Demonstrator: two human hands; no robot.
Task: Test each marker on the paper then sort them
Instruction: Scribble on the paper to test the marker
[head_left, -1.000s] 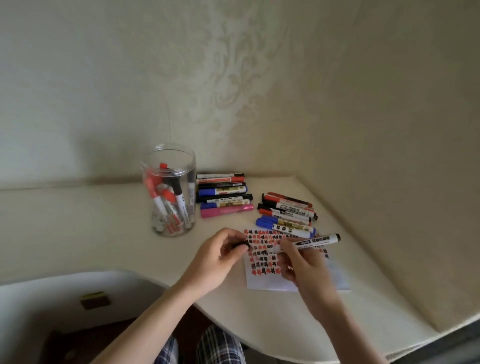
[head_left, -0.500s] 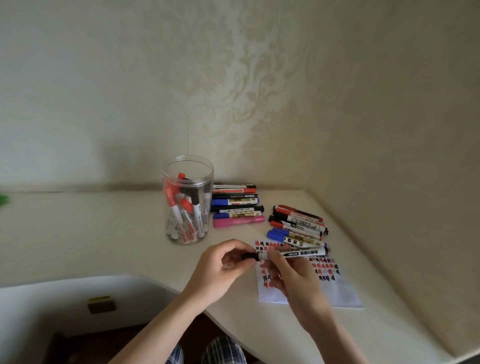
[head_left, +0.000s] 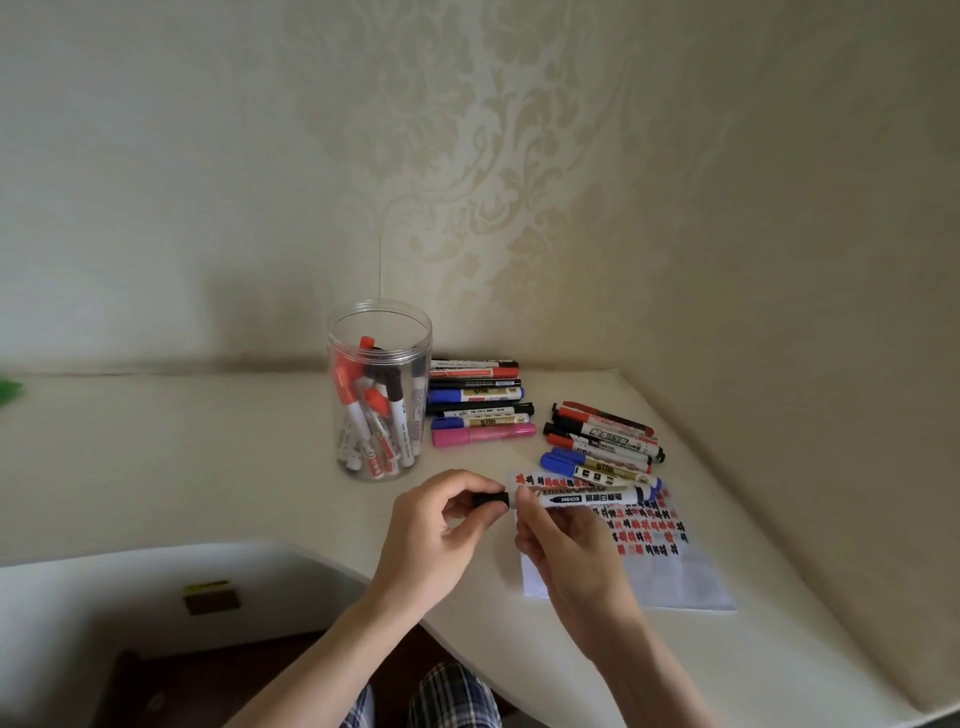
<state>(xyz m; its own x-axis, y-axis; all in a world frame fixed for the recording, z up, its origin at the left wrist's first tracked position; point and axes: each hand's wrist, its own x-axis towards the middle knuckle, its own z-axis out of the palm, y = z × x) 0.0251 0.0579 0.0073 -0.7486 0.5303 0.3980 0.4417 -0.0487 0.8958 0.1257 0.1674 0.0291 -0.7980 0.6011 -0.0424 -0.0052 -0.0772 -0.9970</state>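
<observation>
A white whiteboard marker (head_left: 587, 498) lies level above the paper, held by its barrel in my right hand (head_left: 566, 551). My left hand (head_left: 441, 525) pinches its black cap (head_left: 491, 500) at the marker's left end, cap against barrel. Under the hands lies the white paper (head_left: 675, 582), covered in red and black test marks. Behind it, a row of sorted markers (head_left: 602, 441) lies on the right and another row of markers (head_left: 480, 402) sits beside the jar. A clear jar (head_left: 379, 389) holds several upright markers.
The cream desk (head_left: 208, 467) curves in towards my lap, with its corner against patterned walls at the back and right. A small green thing (head_left: 10, 389) shows at the far left edge. Below the desk is a dark floor and a small yellow-brown box (head_left: 210, 597).
The marker went from tilted, tip on the paper, to level. My left hand brought the black cap onto its left end. The camera view shifted, so everything sits further right.
</observation>
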